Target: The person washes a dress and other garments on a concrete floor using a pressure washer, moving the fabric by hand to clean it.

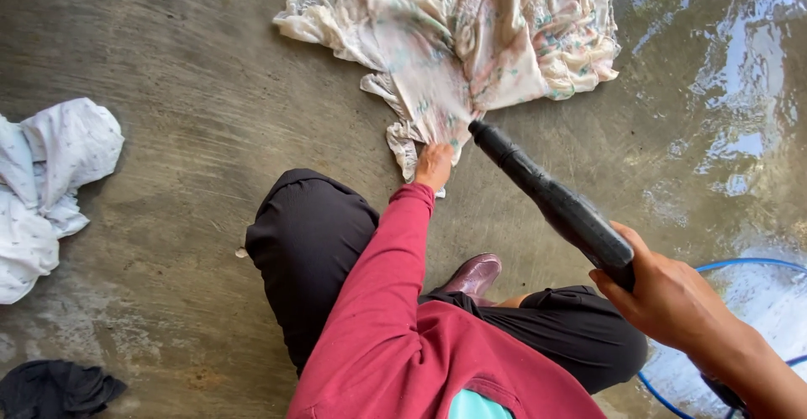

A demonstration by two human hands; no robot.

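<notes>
1. Your right hand (672, 301) sits closest to the lens, fingers wrapped tight around the grip of one black spray wand (551, 203); you likely hold it low on the handle so that the nozzle tip can point down at the floral cloth (471, 49).
2. Below the cloth, your left hand (434, 165) rests on its lower edge. The fingers are tucked under and out of sight, so you cannot tell whether they pinch the fabric or only press on it. Either way the hand seems to pin the cloth where the nozzle aims.
3. One floral cloth lies spread and crumpled on the wet concrete floor (210, 133), with the wand's tip just at its lower right edge.
4. Far left of the cloth lies one white bundle (46, 184), and well below that one dark bundle (55, 388), both set apart from the wetted patch.
5. One blue hose (744, 263) curves away lower right of the cloth, behind your right hand.
6. One maroon shoe (473, 274) shows below the cloth, between your bent knees, as you crouch close.
</notes>
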